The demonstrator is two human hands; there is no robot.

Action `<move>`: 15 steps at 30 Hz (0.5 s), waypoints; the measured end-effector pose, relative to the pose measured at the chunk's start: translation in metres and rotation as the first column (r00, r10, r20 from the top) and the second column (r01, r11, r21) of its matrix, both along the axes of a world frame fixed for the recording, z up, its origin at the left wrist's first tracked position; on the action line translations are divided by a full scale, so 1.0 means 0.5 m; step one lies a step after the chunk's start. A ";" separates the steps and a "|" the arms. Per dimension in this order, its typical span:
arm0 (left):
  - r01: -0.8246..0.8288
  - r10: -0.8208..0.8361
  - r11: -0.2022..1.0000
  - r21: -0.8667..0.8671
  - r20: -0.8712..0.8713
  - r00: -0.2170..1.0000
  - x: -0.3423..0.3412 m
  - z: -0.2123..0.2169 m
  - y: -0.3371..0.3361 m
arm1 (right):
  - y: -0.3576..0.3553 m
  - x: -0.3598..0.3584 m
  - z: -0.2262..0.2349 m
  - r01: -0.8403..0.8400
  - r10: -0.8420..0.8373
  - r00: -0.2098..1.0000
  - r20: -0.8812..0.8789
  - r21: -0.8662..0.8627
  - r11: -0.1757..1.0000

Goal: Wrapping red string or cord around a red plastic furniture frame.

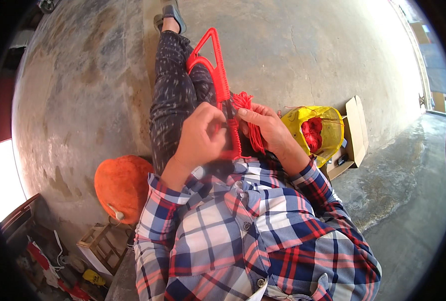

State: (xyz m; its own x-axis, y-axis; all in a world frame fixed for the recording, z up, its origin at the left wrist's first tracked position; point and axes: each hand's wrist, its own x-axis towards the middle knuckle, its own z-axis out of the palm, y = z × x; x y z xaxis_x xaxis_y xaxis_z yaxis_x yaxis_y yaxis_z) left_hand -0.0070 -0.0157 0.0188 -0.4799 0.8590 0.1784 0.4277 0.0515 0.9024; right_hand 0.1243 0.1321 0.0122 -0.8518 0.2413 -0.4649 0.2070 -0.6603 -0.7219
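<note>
Across my lap lies a long red frame with a triangular far end, closely wrapped in red cord along much of its length. Between the wrapped stretches a short dark bare part shows. My right hand is closed at the frame's right side, thumb and finger together by the dark part, with a hank of red cord in it. On the other side my left hand is curled close to the frame, its fingers bent and slightly blurred. Whatever lies between those fingers is hidden.
To the right, a yellow bag holds more red cord, beside an open cardboard box. An orange cushion-like thing sits by my left leg. A small wooden stool and assorted clutter are at lower left.
</note>
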 end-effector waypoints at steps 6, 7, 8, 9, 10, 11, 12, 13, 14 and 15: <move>-0.020 0.045 0.997 0.081 -0.331 0.943 0.017 -0.013 0.015 | -0.003 0.001 0.006 0.013 -0.013 1.000 0.007 -0.034 0.999; -0.021 0.051 0.996 0.084 -0.372 0.927 0.015 -0.014 0.017 | -0.002 0.002 0.005 0.004 -0.004 1.000 -0.002 -0.018 1.000; -0.023 0.054 0.996 0.087 -0.372 0.927 0.011 -0.015 0.019 | -0.002 0.002 0.007 0.002 -0.002 1.000 -0.003 -0.015 1.000; -0.057 0.074 0.996 0.065 -0.292 0.953 0.005 -0.016 0.021 | -0.001 0.002 0.009 0.023 -0.023 1.000 0.019 -0.018 1.000; -0.090 0.096 0.995 0.041 -0.211 0.973 -0.002 -0.017 0.025 | 0.000 0.001 0.011 0.044 -0.043 0.998 0.040 -0.020 0.999; -0.144 0.146 0.989 0.023 -0.217 0.965 -0.013 -0.024 0.030 | 0.003 0.002 0.010 0.040 -0.039 0.998 0.040 -0.017 0.999; -0.194 0.206 0.978 0.079 -0.199 0.958 -0.024 -0.031 0.043 | 0.007 0.004 0.006 0.027 -0.028 1.000 0.011 0.017 0.999; -0.244 0.265 0.961 0.134 -0.178 0.948 -0.032 -0.037 0.053 | 0.009 0.005 0.003 0.016 -0.015 1.000 -0.019 0.051 0.999; -0.266 0.272 0.961 0.078 -0.065 0.960 -0.036 -0.040 0.057 | 0.007 0.004 0.002 0.013 -0.012 1.000 -0.019 0.054 0.998; -0.269 0.275 0.960 0.082 -0.065 0.959 -0.032 -0.043 0.057 | 0.003 0.004 0.001 0.017 -0.012 0.999 -0.044 0.114 0.993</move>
